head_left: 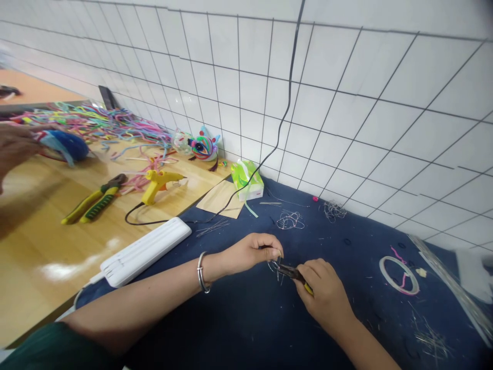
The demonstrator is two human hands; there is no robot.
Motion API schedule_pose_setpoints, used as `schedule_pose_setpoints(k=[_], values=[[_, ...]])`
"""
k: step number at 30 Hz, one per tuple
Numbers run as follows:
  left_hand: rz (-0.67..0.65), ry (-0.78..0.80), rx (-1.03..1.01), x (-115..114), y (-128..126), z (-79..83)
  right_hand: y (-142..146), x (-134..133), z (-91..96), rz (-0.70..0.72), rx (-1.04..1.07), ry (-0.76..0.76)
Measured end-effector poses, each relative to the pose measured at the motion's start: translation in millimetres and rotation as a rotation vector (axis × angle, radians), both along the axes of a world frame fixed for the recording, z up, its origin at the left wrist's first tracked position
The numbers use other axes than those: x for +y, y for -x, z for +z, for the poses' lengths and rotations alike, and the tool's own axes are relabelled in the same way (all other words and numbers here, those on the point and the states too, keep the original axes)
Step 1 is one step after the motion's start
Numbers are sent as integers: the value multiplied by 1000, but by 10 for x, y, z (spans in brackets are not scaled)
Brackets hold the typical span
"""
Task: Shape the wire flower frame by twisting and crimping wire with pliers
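Note:
Above the dark blue cloth (231,308), my left hand (256,252) pinches a small piece of bent wire (272,265) between thumb and fingertips. My right hand (325,295) is wrapped round a pair of pliers (289,271) with yellow on the handles. The pliers' jaws point left and meet the wire just below my left fingertips. Whether the jaws are fully closed on it is too small to tell. A silver bracelet circles my left wrist.
A white power strip (146,252), yellow glue gun (156,186) and yellow-green pliers (94,200) lie left. Behind are a tissue pack (248,180) and tangled wire (290,220). Right lies a white ring (398,276). Another person's hand (17,149) is near a blue fuzzy object (69,146).

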State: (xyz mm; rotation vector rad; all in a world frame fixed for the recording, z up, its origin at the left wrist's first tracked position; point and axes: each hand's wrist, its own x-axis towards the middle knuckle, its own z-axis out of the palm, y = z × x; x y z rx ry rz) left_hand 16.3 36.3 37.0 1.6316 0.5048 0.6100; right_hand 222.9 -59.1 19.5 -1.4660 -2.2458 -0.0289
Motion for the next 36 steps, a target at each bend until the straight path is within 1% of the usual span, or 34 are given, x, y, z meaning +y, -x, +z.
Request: schedule_pose_setpoints(k=[6, 10, 15, 21, 26, 32, 36], values=[[13, 65, -49, -39, -29, -43, -2, -26, 18, -5, -69, -22], [51, 40, -65, -64, -33, -32, 8, -43, 27, -23, -77, -77], [46, 19, -100, -71, -22, -30, 33, -64, 35, -32, -53, -104], [3, -82, -90, -46, 3, -57, 16, -59, 66, -3, -69, -136], [-19, -122, -91, -38, 7, -69, 2, -39, 71, 26, -49, -124], [-88, -174, -94, 0, 12, -81, 4, -46, 52, 53, -17, -109], [-162, -198, -112, 21, 34, -68, -5, -48, 93, 98, -20, -84]])
